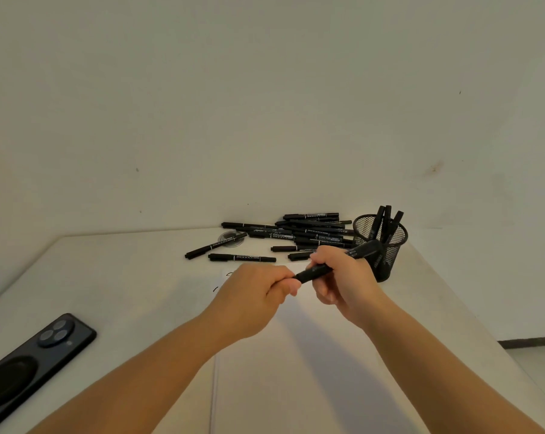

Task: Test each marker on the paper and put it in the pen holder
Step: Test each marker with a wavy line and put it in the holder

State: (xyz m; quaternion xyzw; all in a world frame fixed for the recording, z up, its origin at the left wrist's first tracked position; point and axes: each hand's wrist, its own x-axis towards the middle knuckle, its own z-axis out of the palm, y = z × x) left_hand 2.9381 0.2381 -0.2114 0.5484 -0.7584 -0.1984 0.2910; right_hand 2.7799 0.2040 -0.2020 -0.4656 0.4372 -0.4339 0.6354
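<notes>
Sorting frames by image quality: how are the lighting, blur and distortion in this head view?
Head view: dim, warm, even light, no glare; soft arm shadows fall on the paper; wide-angle bending at the table edges; the held marker is slightly motion-blurred, the marker pile soft but readable.

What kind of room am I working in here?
Probably a plain home or office desk set against a bare wall: a white table with a mesh pen holder, a pile of markers and a phone.
</notes>
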